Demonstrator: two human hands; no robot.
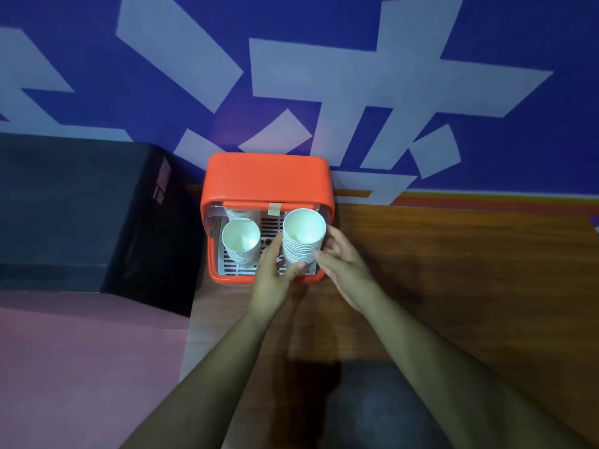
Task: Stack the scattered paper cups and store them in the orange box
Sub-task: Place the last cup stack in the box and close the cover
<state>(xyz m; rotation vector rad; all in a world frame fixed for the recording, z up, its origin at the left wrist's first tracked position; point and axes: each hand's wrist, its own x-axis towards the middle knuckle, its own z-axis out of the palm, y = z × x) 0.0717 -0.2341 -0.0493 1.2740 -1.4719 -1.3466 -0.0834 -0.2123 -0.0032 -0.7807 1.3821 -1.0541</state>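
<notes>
One cup stack (pixel 240 242) stands in the orange box (pixel 266 176); left hand (pixel 270 283) and right hand (pixel 345 270) clasp another stack (pixel 303 239).

Box (pixel 267 176): left side taken by left stack (pixel 241 243), rear-left by a cup (pixel 238 212); right side covered by right stack (pixel 303 236), gripped by left hand (pixel 272 280) and right hand (pixel 343 270). Slim gap between stacks. Black block (pixel 81 205) beside box's left; table (pixel 453 254) open at right.

wall (pixel 486 140): blue, big pale angular shapes, orange stripe (pixel 486 200) along its base; beyond the right hand (pixel 343 270)
bench (pixel 470 270): dark wood grain, under and right of that hand
black block (pixel 64 205): matte, left of the left hand (pixel 270 283)
pinkish surface (pixel 81 367): nearer than the block, same side
light: dim, violet cast
</notes>
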